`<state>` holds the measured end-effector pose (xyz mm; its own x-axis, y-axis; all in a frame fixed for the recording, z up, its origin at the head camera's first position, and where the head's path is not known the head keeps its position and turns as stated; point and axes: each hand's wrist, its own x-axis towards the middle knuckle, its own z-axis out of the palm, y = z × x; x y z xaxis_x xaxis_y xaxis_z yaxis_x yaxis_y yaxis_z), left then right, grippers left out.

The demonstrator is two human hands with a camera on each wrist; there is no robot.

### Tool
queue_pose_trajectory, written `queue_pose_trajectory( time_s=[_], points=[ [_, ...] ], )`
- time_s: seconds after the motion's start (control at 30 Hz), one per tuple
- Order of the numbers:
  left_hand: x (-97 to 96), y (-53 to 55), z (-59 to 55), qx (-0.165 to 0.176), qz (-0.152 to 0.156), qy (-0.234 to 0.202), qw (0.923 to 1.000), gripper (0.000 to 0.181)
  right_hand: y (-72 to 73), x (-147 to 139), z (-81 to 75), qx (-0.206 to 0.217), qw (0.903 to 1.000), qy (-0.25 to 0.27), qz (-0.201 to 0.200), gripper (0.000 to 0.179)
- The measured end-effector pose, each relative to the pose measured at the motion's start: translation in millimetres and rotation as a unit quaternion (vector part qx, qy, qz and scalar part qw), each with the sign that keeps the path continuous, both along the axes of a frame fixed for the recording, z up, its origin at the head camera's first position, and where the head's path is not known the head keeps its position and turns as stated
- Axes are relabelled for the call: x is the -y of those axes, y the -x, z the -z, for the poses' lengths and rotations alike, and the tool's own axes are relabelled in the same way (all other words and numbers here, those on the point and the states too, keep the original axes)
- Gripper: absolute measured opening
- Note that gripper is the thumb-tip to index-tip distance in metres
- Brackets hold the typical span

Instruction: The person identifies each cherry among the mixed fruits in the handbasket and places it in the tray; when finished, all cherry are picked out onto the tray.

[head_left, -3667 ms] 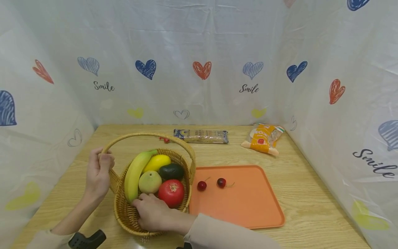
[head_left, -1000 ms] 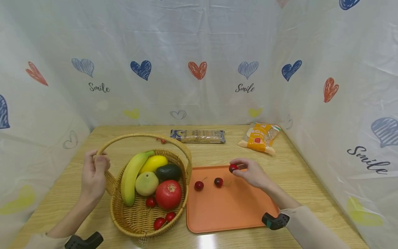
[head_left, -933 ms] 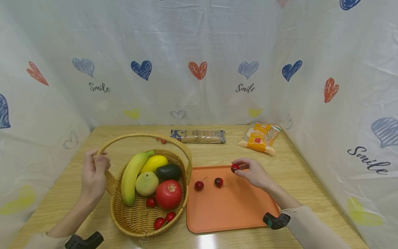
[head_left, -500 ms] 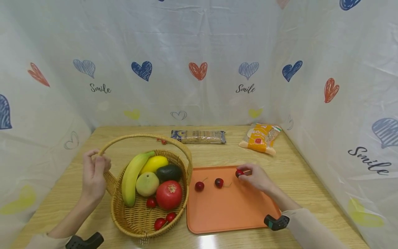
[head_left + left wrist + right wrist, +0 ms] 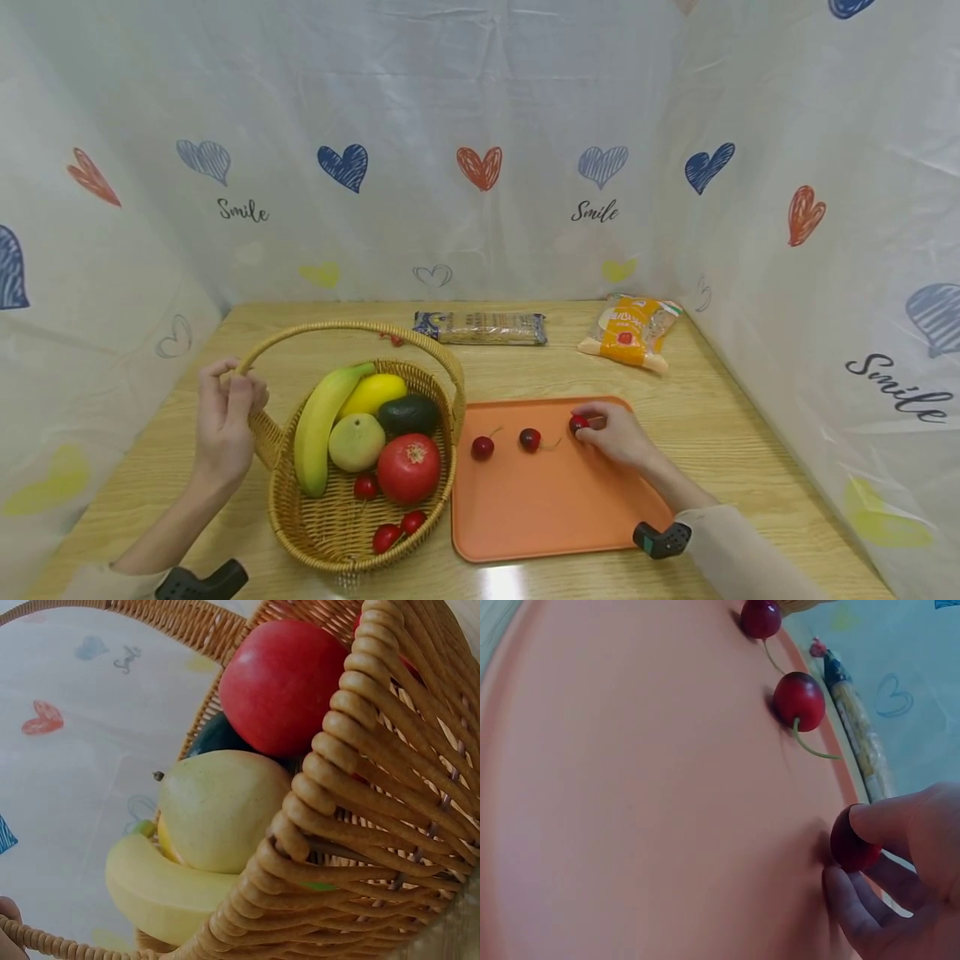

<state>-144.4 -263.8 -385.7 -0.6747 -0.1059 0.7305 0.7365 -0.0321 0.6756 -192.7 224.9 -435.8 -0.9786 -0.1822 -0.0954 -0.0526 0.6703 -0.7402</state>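
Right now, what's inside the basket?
The basket holds a banana, yellow fruit, pale green fruit, dark green fruit, large red fruit and three cherries; anything beneath them is hidden.

Counted one wicker basket [image 5: 322, 525] at near left and one orange tray [image 5: 547, 508] to its right. Counted six cherries [image 5: 530, 440]: three in the basket, two on the tray, one in the right hand [image 5: 617, 437]. Also in the basket, counted five larger fruits: one banana [image 5: 325, 433], one yellow fruit [image 5: 373, 393], one pale green fruit [image 5: 357, 442], one dark green fruit [image 5: 408, 414], one red fruit [image 5: 408, 468]. At the far side, counted two packages: one long packet [image 5: 482, 328], one bag [image 5: 626, 333]. Could not count the red stuff [image 5: 396, 340] beyond the basket handle [image 5: 352, 327].
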Motion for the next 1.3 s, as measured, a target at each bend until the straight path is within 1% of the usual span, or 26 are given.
queue_pose_trajectory(
  time_s=[0.17, 0.3, 0.4, 0.5, 0.6, 0.63, 0.67, 0.8, 0.9, 1.03, 1.13, 1.2, 1.3],
  points=[
    [-0.2, -0.2, -1.8, -0.007, 0.000, 0.003, 1.0000, 0.018, 0.2, 1, 4.1, -0.032, 0.9994, -0.003, -0.014, 0.030],
    [1.2, -0.1, -0.7, -0.003, -0.003, 0.004, 1.0000, 0.017, 0.5, 1, 5.9, -0.043, 0.9989, -0.010, -0.018, 0.029],
    [3.0, -0.2, 1.0, -0.001, -0.003, 0.006, 1.0000, 0.017, 0.8, 1, 4.8, -0.039, 0.9990, -0.010, -0.020, 0.030],
    [4.2, -0.9, 1.7, 0.004, -0.006, 0.009, 0.9999, 0.016, 1.4, 1, 2.9, -0.025, 0.9994, -0.004, -0.022, 0.032],
    [4.4, -1.8, 1.1, 0.006, -0.004, 0.012, 0.9999, 0.015, 1.9, 0, 0.4, -0.009, 0.9997, 0.001, -0.021, 0.034],
    [3.4, -2.1, 0.4, 0.010, -0.009, 0.009, 0.9999, 0.014, 2.0, -1, -0.4, -0.006, 0.9998, 0.001, -0.018, 0.034],
    [2.8, -2.2, 0.0, 0.007, -0.005, 0.007, 0.9999, 0.013, 2.1, -1, -1.4, -0.004, 0.9999, 0.001, -0.015, 0.035],
    [-1.1, -2.7, -1.5, 0.016, -0.021, -0.005, 0.9996, 0.008, 1.9, -3, -6.6, -0.005, 1.0000, -0.005, -0.006, 0.036],
    [-1.9, -2.7, -1.2, 0.019, -0.027, -0.011, 0.9994, 0.014, 0.4, -4, -11.9, -0.004, 1.0000, -0.003, -0.003, 0.037],
    [0.6, -2.0, 0.8, 0.017, -0.010, -0.003, 0.9998, 0.010, -2.7, -3, -19.2, 0.002, 0.9999, 0.015, -0.004, 0.041],
    [3.0, -1.6, 3.1, 0.021, -0.001, 0.005, 0.9998, 0.017, -6.2, 1, -25.5, -0.003, 0.9995, 0.026, -0.018, 0.043],
    [3.5, -1.5, 4.1, 0.025, -0.001, 0.005, 0.9997, 0.018, -9.6, 6, -31.0, -0.008, 0.9987, 0.039, -0.031, 0.043],
    [3.4, -1.3, 4.7, 0.024, -0.001, 0.007, 0.9997, 0.012, -16.2, 14, -40.0, -0.010, 0.9964, 0.063, -0.056, 0.044]
  ],
)
